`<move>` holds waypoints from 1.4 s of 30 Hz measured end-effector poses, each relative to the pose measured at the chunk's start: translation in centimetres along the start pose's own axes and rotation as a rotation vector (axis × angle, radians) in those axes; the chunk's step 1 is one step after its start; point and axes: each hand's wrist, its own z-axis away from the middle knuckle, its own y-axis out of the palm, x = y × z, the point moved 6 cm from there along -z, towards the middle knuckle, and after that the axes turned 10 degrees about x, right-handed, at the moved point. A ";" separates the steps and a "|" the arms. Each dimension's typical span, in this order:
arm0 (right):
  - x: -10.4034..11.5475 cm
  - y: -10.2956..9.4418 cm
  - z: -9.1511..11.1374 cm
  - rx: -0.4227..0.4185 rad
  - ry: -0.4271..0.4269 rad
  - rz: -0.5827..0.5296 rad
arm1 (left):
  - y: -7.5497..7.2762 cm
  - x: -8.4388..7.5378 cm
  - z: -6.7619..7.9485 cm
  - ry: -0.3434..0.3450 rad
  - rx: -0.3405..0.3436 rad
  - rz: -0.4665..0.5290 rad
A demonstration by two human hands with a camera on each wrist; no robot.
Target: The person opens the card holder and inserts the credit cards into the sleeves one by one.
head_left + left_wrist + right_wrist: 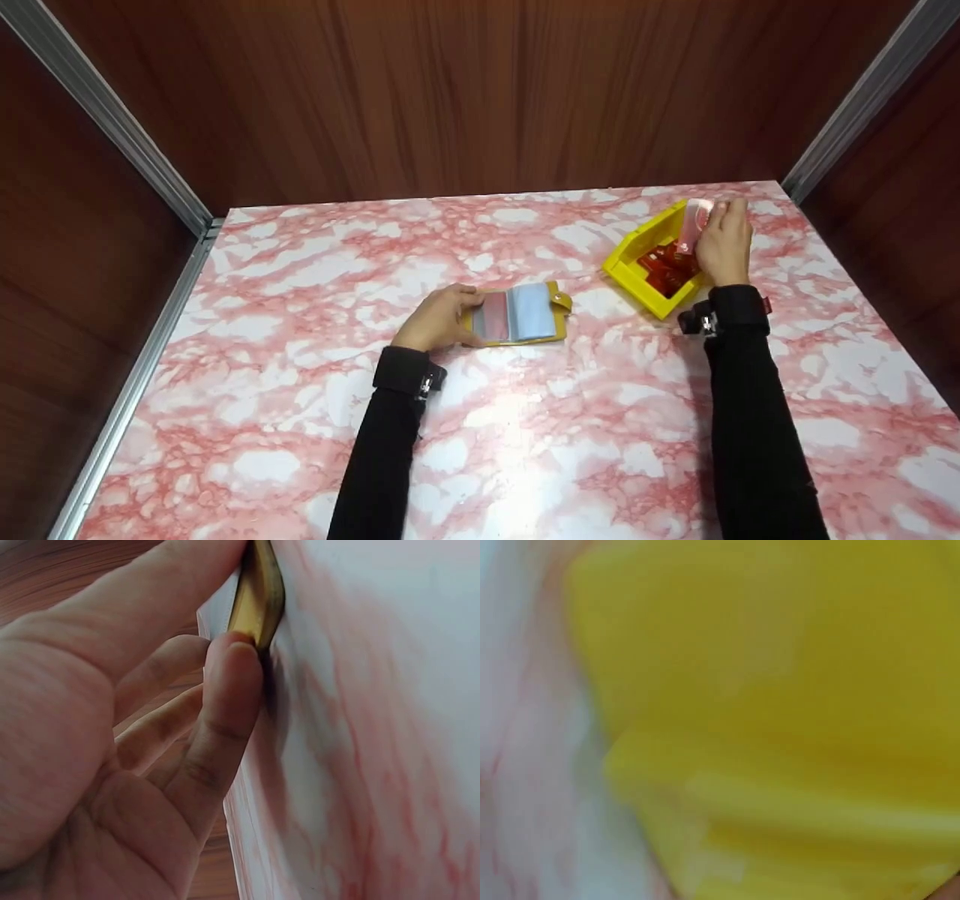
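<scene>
A yellow card holder (560, 330) lies open mid-table, its clear sleeves (534, 311) spread and its snap strap pointing right. My left hand (441, 319) grips its left edge; in the left wrist view the fingers pinch the yellow cover edge (259, 592). Over the right side of a yellow bin (634, 281), my right hand (724, 244) holds a pale pink card (694, 229). Several red cards or packets (667, 268) lie inside the bin. Only the bin's yellow wall (780, 690) fills most of the right wrist view, blurred, so the right fingers are hidden there.
The table (300, 450) has a red and white marbled top. A brown wood-grain panel (480, 97) stands behind it, with metal-framed side walls at left and right. Between card holder and bin lies a short stretch of tabletop.
</scene>
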 end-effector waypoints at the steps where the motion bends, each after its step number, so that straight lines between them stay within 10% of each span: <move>1: 0.1 -0.2 0.2 0.000 0.016 -0.016 | 0.1 0.0 -0.1 0.003 0.001 -0.002; 15: 4.6 4.5 3.8 0.122 0.009 -0.273 | -0.3 0.4 -0.2 0.011 -0.015 -0.011; 35: 11.1 18.4 11.0 0.320 -0.192 -0.112 | -0.2 0.1 -0.3 0.008 -0.020 -0.018; 42: 11.4 20.2 12.1 0.349 -0.230 -0.089 | -0.2 0.2 -0.5 -0.002 -0.039 -0.036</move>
